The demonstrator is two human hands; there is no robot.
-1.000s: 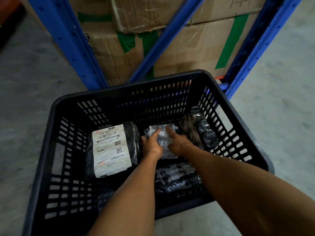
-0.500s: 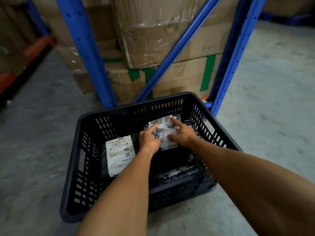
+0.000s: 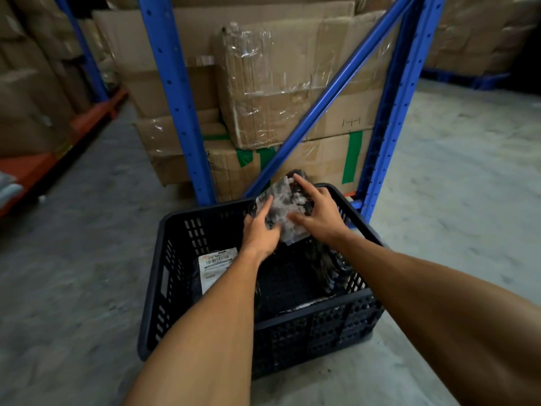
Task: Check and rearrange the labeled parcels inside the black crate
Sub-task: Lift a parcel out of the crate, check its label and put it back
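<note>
You're gripping the parcel [image 3: 285, 212] with left hand [image 3: 260, 234] and right hand [image 3: 317, 213], tilting it above the crate [image 3: 205, 326] to read its label.

Matt black perforated plastic crate [image 3: 181, 276]; glossy crinkled plastic parcel [image 3: 285, 206]; white paper label [image 3: 215, 266]; rough concrete floor [image 3: 73, 273]; blue painted metal rack [image 3: 175, 98]; tape-wrapped cardboard boxes [image 3: 278, 83].
</note>
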